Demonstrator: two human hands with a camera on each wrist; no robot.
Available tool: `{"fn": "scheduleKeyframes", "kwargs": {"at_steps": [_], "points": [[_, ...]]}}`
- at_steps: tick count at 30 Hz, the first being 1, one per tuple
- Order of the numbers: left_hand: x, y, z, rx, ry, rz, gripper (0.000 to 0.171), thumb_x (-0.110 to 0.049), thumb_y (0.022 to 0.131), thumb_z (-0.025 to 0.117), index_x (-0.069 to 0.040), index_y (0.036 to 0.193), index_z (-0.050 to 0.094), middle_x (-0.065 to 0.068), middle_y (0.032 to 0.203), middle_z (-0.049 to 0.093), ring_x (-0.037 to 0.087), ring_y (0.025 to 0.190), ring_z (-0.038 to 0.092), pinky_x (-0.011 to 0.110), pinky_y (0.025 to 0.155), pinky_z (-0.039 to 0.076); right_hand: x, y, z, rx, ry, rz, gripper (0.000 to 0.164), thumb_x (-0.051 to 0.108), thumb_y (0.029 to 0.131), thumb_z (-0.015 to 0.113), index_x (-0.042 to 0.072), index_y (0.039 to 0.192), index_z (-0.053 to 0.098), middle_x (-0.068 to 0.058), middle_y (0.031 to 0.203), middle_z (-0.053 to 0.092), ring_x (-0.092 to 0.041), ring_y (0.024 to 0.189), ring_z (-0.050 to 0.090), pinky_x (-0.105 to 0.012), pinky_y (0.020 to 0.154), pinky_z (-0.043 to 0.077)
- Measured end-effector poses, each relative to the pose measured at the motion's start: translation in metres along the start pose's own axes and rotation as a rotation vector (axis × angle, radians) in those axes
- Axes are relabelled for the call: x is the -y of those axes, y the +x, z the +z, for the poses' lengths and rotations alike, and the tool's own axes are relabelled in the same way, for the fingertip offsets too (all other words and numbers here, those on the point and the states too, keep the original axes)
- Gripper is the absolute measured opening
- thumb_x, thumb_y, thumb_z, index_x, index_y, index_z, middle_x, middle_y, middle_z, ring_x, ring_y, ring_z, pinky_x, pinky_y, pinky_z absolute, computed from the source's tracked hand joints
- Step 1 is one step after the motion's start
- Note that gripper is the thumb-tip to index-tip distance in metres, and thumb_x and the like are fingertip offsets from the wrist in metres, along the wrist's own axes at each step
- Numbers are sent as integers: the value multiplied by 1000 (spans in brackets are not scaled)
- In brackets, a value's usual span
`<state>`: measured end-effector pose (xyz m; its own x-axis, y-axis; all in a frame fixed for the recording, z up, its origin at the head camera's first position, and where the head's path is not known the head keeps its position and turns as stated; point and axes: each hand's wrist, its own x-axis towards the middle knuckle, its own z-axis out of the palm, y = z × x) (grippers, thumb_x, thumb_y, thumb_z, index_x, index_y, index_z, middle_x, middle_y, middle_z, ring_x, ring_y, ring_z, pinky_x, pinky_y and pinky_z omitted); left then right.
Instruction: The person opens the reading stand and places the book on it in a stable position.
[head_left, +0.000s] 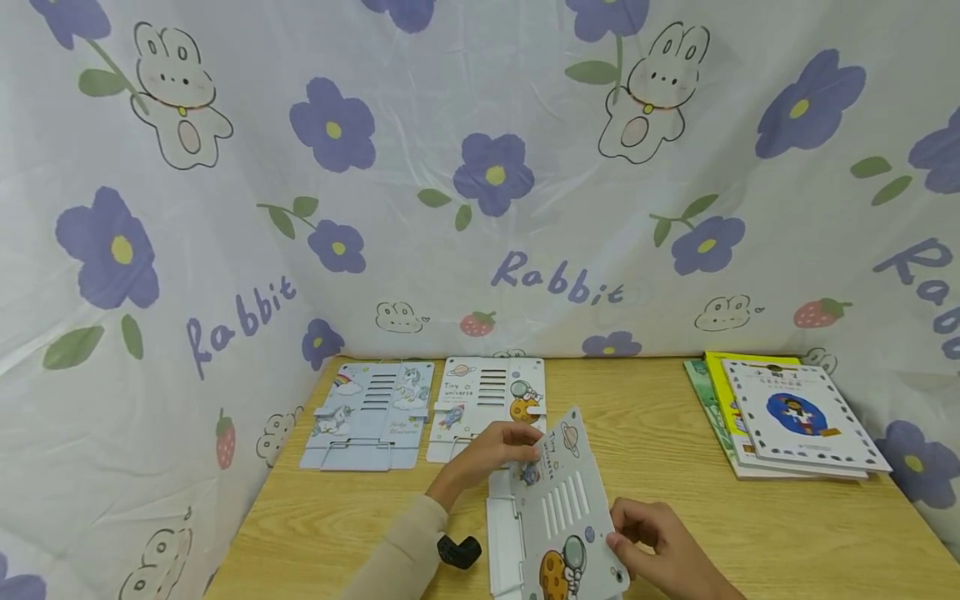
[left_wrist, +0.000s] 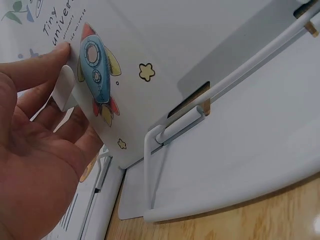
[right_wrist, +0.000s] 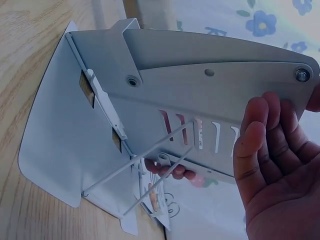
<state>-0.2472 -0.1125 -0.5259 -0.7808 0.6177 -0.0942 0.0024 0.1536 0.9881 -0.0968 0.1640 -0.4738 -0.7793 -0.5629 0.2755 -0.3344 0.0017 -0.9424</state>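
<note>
Near the front edge of the tabletop point(head_left: 750, 533), a white book stand point(head_left: 567, 517) printed with planets and an astronaut is held tilted up off its base plate. Its lower right corner is pinched by the right hand point(head_left: 660, 550), fingers curled behind the panel and thumb on the printed face; that grip is closed on the panel's edge. The upper left side of the same stand is held by the left hand point(head_left: 491, 454), thumb on the front by a rocket print point(left_wrist: 97, 75) and fingers curled round a small white page clip point(left_wrist: 64, 90). From the right wrist view, the wire prop point(right_wrist: 145, 175) is seen spanning between back panel and base. A small black object point(head_left: 458, 551) lies just left of the base. Farther back, toward the left rear corner, two more stands lie flat side by side: a space-themed one point(head_left: 487, 407) and a unicorn one point(head_left: 371, 414). At the right rear corner, a stack of books point(head_left: 787, 417) rests.
</note>
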Motion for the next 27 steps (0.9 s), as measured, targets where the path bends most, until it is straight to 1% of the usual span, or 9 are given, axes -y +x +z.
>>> {"fn": "scheduleKeyframes", "kwargs": {"at_steps": [3,4,6,8,10,12,17,22,27], "points": [[1,0,2,-14,5,-1,30,-19,92,69,-10,120,67,4,108,69,12,92,65,30,81,55,2,-1,-2,-22,-29,16,17,-8,94,48,4,84,54,-11,79,66,-3,68,63,-31,56,56],[1,0,3,-19,10,0,30,-20,92,69,-10,121,67,3,108,69,11,92,65,30,81,55,1,-1,-3,-28,-43,2,17,-9,93,48,4,83,53,-11,77,65,-3,67,62,-31,55,56],[0,0,4,-25,23,8,31,-21,92,69,-11,121,67,3,108,69,11,93,65,30,81,55,2,-1,-5,-58,-76,1,19,-10,91,50,6,81,53,-9,75,65,-3,67,61,-30,57,55],[0,0,6,-29,31,24,30,-22,93,68,-11,121,67,4,109,69,11,92,65,31,81,55,1,-1,-9,-84,-111,-15,21,-12,89,51,6,80,52,-8,73,64,-3,66,60,-29,56,55],[0,1,8,-34,30,35,30,-23,93,68,-12,121,67,5,109,69,12,92,65,31,81,55,1,-1,-13,-114,-151,-10,22,-13,88,52,8,79,52,-6,70,63,-2,63,59,-28,54,53],[0,3,10,-42,31,46,29,-24,93,68,-13,120,67,5,109,70,13,92,66,32,80,56,2,-2,-19,-144,-188,23,23,-11,88,54,9,78,52,-3,68,62,-2,61,57,-27,53,52],[0,7,17,-85,57,43,27,-29,92,69,-19,118,68,1,108,71,13,93,67,30,78,56,5,-2,-39,-193,-294,118,21,-5,89,58,12,77,54,5,65,57,-3,57,52,-25,49,47],[-3,10,24,-131,74,42,26,-32,92,69,-20,115,67,0,105,71,14,90,68,32,76,57,6,-1,-62,-217,-387,170,17,2,92,61,14,79,56,4,69,59,-8,58,54,-25,52,48],[-4,14,29,-151,41,48,24,-29,93,68,-17,113,66,2,104,72,13,88,68,32,75,57,2,0,-81,-263,-469,188,15,9,93,64,15,82,58,3,71,60,-10,59,56,-26,54,49]]}}
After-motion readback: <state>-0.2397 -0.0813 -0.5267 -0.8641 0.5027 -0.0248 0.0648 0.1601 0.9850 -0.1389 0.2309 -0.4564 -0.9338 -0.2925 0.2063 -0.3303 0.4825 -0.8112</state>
